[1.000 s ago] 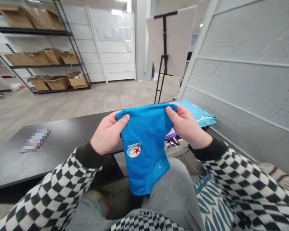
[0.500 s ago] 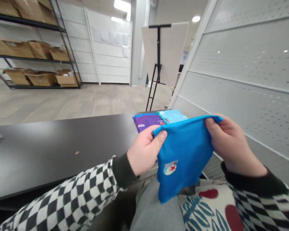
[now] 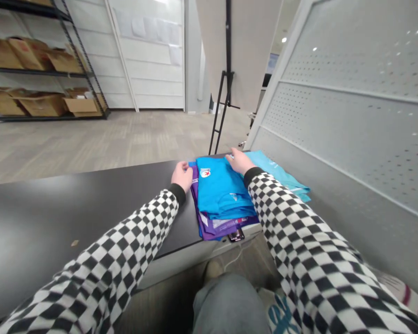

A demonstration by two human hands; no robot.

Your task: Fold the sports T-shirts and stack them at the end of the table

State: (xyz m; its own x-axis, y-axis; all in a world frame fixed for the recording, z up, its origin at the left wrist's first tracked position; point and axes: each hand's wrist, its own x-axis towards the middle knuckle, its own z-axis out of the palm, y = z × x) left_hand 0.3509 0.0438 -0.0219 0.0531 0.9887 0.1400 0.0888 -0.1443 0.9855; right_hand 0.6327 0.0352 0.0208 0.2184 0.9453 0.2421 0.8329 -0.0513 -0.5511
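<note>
A folded bright blue shirt (image 3: 218, 190) with a small round logo lies flat on a folded purple garment (image 3: 216, 227) at the end of the dark table. My left hand (image 3: 182, 176) is at the stack's far left corner, beside the purple edge, its fingers loosely bent and apart with nothing visible in them. My right hand (image 3: 241, 163) rests at the blue shirt's far right corner, fingers outstretched. Light blue garments (image 3: 270, 167) lie to the right, partly hidden behind my right forearm.
The dark table (image 3: 125, 199) stretches away to the left, with a small scrap (image 3: 75, 242) on it. A grey perforated panel (image 3: 334, 130) rises on the right. Beyond the table stand a black easel (image 3: 221, 106) and a shelf with cardboard boxes (image 3: 42, 102). A phone-like object (image 3: 236, 235) sits below the stack.
The blue shirt, held up between both hands before, now lies on the purple garment. Both hands have moved forward and let go of it. The view has tilted downward.
</note>
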